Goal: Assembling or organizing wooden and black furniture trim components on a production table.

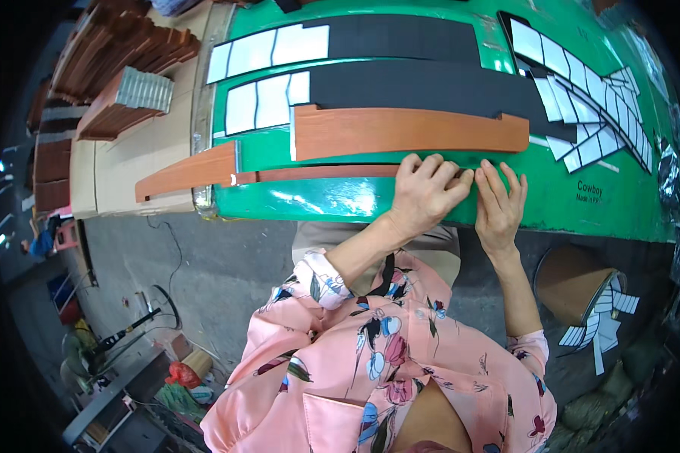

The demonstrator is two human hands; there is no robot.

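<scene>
Pinching the brown strip (329, 172) on the table's near side (295, 202), seemingly for steadiness, the left hand (429, 190) curls; the half-open right hand (499, 208) has an unclear hold.

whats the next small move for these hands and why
Perhaps slide the left hand leftward along the narrow brown piece to steady it: the right hand sits close beside the left, toward the right, while the piece's long left stretch has no hand on it.
</scene>
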